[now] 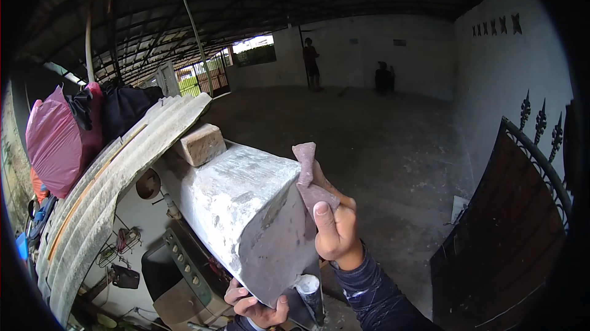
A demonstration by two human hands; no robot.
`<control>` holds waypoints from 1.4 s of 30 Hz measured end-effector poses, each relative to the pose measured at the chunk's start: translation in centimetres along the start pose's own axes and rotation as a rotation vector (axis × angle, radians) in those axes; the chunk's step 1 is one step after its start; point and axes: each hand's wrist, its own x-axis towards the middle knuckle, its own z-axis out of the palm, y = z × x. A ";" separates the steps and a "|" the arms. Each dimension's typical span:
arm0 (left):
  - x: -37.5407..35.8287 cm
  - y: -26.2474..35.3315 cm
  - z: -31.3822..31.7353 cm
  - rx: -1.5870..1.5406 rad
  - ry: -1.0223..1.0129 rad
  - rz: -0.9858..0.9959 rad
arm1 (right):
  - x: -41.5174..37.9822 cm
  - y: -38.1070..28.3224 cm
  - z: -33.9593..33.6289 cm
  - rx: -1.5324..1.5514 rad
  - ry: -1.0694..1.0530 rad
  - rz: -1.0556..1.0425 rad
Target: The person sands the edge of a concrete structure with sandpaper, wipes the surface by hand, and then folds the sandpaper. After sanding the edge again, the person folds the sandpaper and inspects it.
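A folded piece of pinkish-brown sandpaper (315, 194) is pinched between the thumb and fingers of my right hand (339, 226). It lies against the right upper edge of a whitish, plastered wall end (270, 226). The wall's top is streaked white, and its end face is grey and patchy. My left hand (258, 309) grips the bottom corner of that wall end, thumb on one side and fingers on the other. A brick (203, 145) rests on top of the wall, farther back.
Corrugated roofing sheet (117, 165) arches at left, beside a pink plastic bag (58, 140). Below sits an old appliance with knobs (187, 269). A pipe (309, 294) stands under the wall end. A dark metal gate (498, 233) is at right. Two people (311, 64) are far back.
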 end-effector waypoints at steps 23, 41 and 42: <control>-3.3 -1.0 -2.1 0.018 -0.272 -0.080 | 0.3 -1.1 0.7 -0.111 0.031 -0.007; -3.9 -1.8 -2.7 0.050 -0.297 -0.081 | -8.7 1.6 -2.4 -0.243 -0.100 0.193; -3.8 -1.8 -2.6 0.039 -0.289 -0.081 | -10.2 1.8 -2.9 -0.260 -0.091 0.152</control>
